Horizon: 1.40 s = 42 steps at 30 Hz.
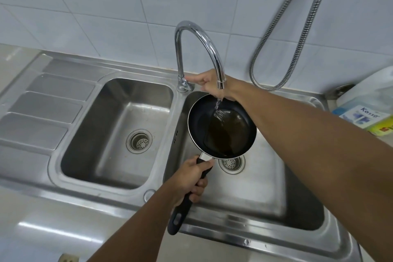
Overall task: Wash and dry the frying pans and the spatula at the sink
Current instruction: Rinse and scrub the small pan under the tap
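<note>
A small black frying pan (221,127) hangs over the right basin of the steel double sink (251,193). My left hand (192,178) is shut on its black handle. Water runs from the chrome gooseneck tap (204,42) into the pan, where brownish water pools. My right hand (207,81) reaches behind the spout to the tap's lever at its base, fingers on it. No spatula or second pan is in sight.
The left basin (119,130) holds only its drain strainer, with a ribbed draining board (42,108) further left. A metal shower hose (297,38) hangs on the tiled wall. A plastic jug and packets (370,108) stand at the right edge.
</note>
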Each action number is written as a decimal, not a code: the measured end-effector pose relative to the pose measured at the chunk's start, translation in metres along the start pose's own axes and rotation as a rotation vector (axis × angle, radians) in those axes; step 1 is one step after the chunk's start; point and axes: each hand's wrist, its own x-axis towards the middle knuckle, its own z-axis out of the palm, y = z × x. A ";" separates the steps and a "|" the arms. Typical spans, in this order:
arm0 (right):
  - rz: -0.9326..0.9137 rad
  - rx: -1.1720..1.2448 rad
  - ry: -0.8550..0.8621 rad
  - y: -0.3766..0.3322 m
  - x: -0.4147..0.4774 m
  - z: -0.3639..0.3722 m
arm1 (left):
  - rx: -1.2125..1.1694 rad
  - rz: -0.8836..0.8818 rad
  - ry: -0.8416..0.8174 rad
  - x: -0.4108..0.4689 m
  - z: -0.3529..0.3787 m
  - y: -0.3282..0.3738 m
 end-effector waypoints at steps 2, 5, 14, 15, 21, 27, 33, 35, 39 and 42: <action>0.051 0.026 -0.040 0.003 -0.003 -0.003 | 0.003 0.001 0.006 0.000 0.001 0.000; 0.042 0.037 0.067 0.023 -0.003 -0.009 | 0.004 0.004 0.015 0.001 0.003 0.001; 0.007 -0.175 0.821 0.086 -0.077 0.018 | 0.074 0.033 0.044 0.003 0.010 0.006; -0.005 -0.269 0.754 0.096 -0.081 0.024 | 0.082 0.040 0.050 0.003 0.011 0.008; 0.037 -0.446 0.046 0.112 -0.077 0.056 | 0.155 0.108 0.103 0.008 0.024 0.017; -0.058 -0.205 0.051 0.118 -0.112 0.074 | 0.202 0.171 0.159 0.014 0.022 0.024; -0.018 -0.390 0.287 0.158 -0.136 0.061 | 0.295 0.258 0.295 0.025 0.027 0.027; -0.003 -0.408 0.339 0.158 -0.131 0.059 | 0.356 0.286 0.331 0.028 0.028 0.029; 0.092 -0.315 0.270 0.140 -0.111 0.061 | 0.260 0.267 0.343 0.033 0.035 0.029; 0.186 -0.231 0.128 0.124 -0.089 0.059 | 0.221 0.246 0.309 0.031 0.035 0.029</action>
